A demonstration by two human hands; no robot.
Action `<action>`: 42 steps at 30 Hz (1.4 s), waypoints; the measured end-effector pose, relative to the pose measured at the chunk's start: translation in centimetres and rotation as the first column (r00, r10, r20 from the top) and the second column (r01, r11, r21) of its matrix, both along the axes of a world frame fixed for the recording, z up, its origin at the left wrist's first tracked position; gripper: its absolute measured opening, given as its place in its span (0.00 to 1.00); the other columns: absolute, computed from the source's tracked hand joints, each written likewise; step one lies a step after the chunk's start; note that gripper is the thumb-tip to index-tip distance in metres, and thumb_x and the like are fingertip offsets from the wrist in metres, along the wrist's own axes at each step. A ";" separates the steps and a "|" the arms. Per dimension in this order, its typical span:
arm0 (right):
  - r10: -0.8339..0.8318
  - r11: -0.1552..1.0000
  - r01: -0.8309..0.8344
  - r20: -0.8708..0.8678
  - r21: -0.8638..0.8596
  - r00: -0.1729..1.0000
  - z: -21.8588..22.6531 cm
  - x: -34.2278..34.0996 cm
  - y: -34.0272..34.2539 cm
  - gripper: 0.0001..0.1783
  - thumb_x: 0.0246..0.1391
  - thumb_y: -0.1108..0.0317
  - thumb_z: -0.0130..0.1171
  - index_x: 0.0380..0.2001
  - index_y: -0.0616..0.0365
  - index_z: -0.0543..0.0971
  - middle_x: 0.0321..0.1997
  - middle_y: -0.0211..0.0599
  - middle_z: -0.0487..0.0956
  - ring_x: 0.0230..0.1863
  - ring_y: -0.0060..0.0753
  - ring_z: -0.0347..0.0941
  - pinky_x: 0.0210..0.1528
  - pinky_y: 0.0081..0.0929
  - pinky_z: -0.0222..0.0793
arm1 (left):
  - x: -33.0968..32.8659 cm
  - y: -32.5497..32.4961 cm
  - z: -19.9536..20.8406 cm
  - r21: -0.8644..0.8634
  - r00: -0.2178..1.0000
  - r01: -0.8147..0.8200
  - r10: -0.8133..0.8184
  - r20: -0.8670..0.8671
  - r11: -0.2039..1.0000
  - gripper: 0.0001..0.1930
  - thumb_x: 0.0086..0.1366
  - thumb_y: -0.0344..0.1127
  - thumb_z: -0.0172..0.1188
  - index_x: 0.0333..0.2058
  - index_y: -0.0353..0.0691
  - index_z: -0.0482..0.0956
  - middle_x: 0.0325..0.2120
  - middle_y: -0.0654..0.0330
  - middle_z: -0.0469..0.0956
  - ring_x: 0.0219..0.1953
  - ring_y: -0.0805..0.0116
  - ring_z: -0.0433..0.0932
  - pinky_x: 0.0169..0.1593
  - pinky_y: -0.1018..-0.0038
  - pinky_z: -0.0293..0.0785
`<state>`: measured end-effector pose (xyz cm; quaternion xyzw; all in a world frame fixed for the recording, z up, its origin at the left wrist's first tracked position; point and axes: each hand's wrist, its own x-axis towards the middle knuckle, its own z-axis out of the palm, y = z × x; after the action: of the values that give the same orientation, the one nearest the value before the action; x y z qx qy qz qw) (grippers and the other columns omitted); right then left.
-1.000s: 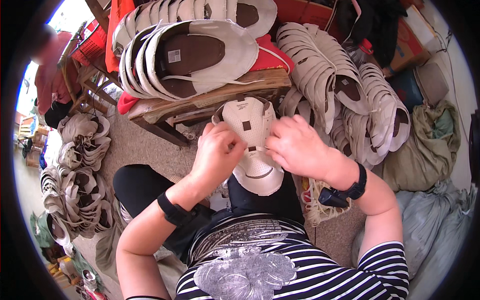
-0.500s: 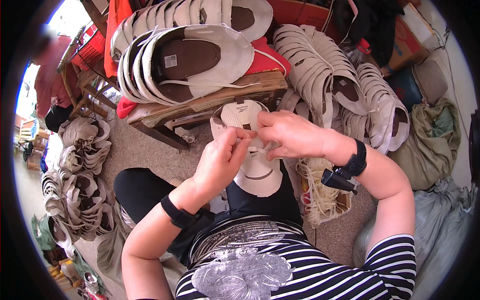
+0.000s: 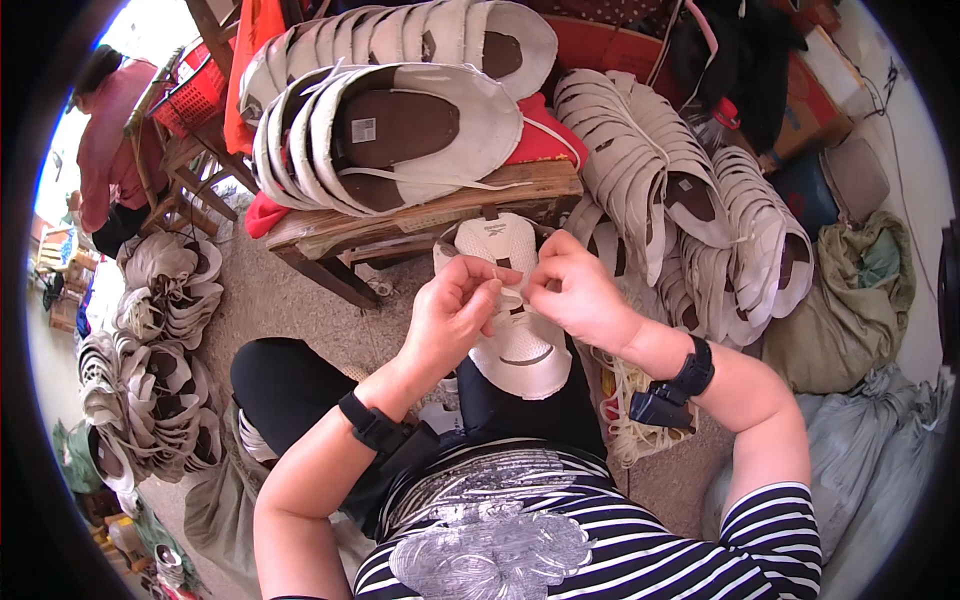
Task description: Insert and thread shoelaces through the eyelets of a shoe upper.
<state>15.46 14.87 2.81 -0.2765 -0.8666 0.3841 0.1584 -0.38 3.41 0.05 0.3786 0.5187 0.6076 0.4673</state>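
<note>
Red cloth shows at both ends of the wooden counter. A red basket sits past its left end; a green sack lies well beyond its right end.

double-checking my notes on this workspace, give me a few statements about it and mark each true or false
1. The left hand and right hand are both at a pale shoe upper. True.
2. The wooden bench holds a pile of books. False: stacked shoe uppers lie on it.
3. Each wrist wears a black band. True.
4. The shirt is plain red. False: it has black and white stripes.
5. A red basket shows at upper left. True.
</note>
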 end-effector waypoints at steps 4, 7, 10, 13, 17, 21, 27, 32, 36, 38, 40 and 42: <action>-0.269 0.833 0.105 -0.231 -0.544 0.935 2.6 -1.0 0.2 0.09 0.58 0.68 0.59 0.26 0.63 0.79 0.36 0.31 0.75 0.31 0.25 0.74 0.33 0.28 0.72 | -0.1 -0.2 0.4 -0.044 0.999 0.045 -0.045 -0.013 0.998 0.04 0.71 0.28 0.50 0.42 0.34 0.71 0.41 0.58 0.81 0.24 0.83 0.70 0.29 0.85 0.70; -0.192 0.638 -0.085 -0.265 -0.766 0.945 3.3 -1.5 0.0 0.08 0.63 0.68 0.55 0.38 0.62 0.74 0.32 0.31 0.76 0.25 0.20 0.76 0.29 0.18 0.75 | 0.3 -0.1 0.5 -0.008 0.999 -0.022 0.022 0.043 1.000 0.05 0.70 0.27 0.51 0.43 0.35 0.72 0.35 0.60 0.80 0.24 0.82 0.71 0.29 0.84 0.71; -0.104 0.766 -0.052 -0.205 -0.640 0.973 2.0 -1.6 -0.4 0.07 0.63 0.69 0.55 0.39 0.62 0.73 0.32 0.31 0.77 0.31 0.22 0.78 0.34 0.21 0.77 | 0.5 0.4 0.4 0.019 0.993 -0.106 0.104 0.061 0.994 0.07 0.69 0.25 0.53 0.44 0.35 0.71 0.30 0.63 0.77 0.25 0.81 0.72 0.29 0.83 0.71; -0.089 0.773 -0.066 -0.212 -0.631 0.973 2.7 -1.7 -0.7 0.06 0.62 0.73 0.55 0.40 0.64 0.73 0.34 0.32 0.77 0.32 0.23 0.78 0.35 0.24 0.78 | 0.5 0.7 0.8 0.045 0.990 -0.134 0.132 0.054 0.990 0.10 0.67 0.23 0.54 0.46 0.34 0.70 0.28 0.64 0.75 0.25 0.80 0.73 0.30 0.83 0.72; -0.022 0.743 -0.076 -0.138 -0.665 0.990 3.7 -2.0 -0.1 0.04 0.61 0.75 0.54 0.38 0.64 0.74 0.35 0.32 0.76 0.32 0.22 0.78 0.35 0.23 0.77 | 0.1 0.5 2.6 0.014 0.991 -0.105 0.106 -0.085 0.994 0.15 0.65 0.22 0.55 0.50 0.32 0.68 0.29 0.63 0.75 0.26 0.79 0.74 0.30 0.82 0.73; 0.084 0.993 -0.102 -0.249 -0.060 0.965 4.1 -2.8 0.1 0.05 0.55 0.77 0.57 0.36 0.59 0.76 0.30 0.34 0.74 0.28 0.30 0.77 0.29 0.27 0.74 | -1.7 1.0 2.6 0.021 0.998 0.048 -0.047 -0.037 0.999 0.17 0.67 0.24 0.54 0.53 0.30 0.67 0.33 0.61 0.78 0.26 0.79 0.74 0.31 0.82 0.74; 0.373 0.480 0.321 -0.521 0.817 0.768 18.8 -6.0 3.5 0.03 0.56 0.76 0.57 0.34 0.58 0.78 0.30 0.32 0.78 0.26 0.22 0.73 0.28 0.20 0.68 | -3.6 -0.1 4.7 -0.026 0.903 0.429 -0.429 -0.004 0.903 0.22 0.73 0.42 0.51 0.61 0.37 0.69 0.34 0.67 0.78 0.28 0.82 0.74 0.38 0.82 0.71; 0.243 0.449 0.502 -0.642 0.739 0.727 26.1 -5.7 3.7 0.03 0.57 0.73 0.57 0.31 0.59 0.79 0.23 0.29 0.79 0.24 0.16 0.72 0.27 0.17 0.67 | -0.6 -2.7 5.6 0.044 0.759 0.645 -0.647 0.072 0.763 0.28 0.73 0.45 0.50 0.66 0.41 0.61 0.40 0.65 0.77 0.34 0.79 0.73 0.41 0.80 0.73; 0.141 0.491 0.435 -0.561 0.755 0.816 22.9 -5.8 8.6 0.03 0.54 0.75 0.57 0.27 0.60 0.79 0.24 0.34 0.80 0.25 0.22 0.76 0.28 0.23 0.71 | 1.1 -5.1 9.6 0.001 0.582 0.812 -0.810 0.068 0.584 0.19 0.75 0.42 0.45 0.45 0.36 0.82 0.33 0.61 0.79 0.28 0.76 0.71 0.35 0.77 0.72; 0.070 0.684 0.309 -0.482 0.661 0.874 20.3 -5.4 9.2 0.04 0.55 0.77 0.56 0.27 0.60 0.78 0.23 0.34 0.80 0.27 0.25 0.78 0.31 0.25 0.74 | 0.6 -5.7 12.0 0.139 0.611 0.789 -0.789 -0.068 0.599 0.18 0.75 0.41 0.46 0.41 0.35 0.82 0.27 0.64 0.77 0.29 0.75 0.72 0.38 0.77 0.72; 0.035 0.898 0.091 -0.277 0.430 0.960 15.8 -3.6 12.2 0.05 0.55 0.71 0.56 0.31 0.61 0.79 0.23 0.39 0.78 0.25 0.26 0.77 0.28 0.27 0.71 | -1.2 -5.1 13.6 0.072 0.746 0.664 -0.666 -0.003 0.744 0.17 0.74 0.42 0.49 0.34 0.37 0.81 0.22 0.68 0.75 0.26 0.81 0.70 0.28 0.80 0.66; -0.021 0.719 0.079 -0.093 0.691 0.995 10.8 -1.8 11.7 0.10 0.55 0.69 0.58 0.38 0.62 0.73 0.31 0.42 0.77 0.30 0.36 0.75 0.35 0.30 0.71 | -3.0 -4.4 13.3 0.003 0.869 0.484 -0.481 -0.120 0.875 0.18 0.73 0.43 0.49 0.32 0.37 0.81 0.21 0.70 0.74 0.23 0.83 0.66 0.25 0.82 0.60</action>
<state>13.61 26.58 13.57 -0.2051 -0.9326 0.0382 0.2945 -3.38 -1.02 13.40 0.5383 0.4240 0.4571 0.5670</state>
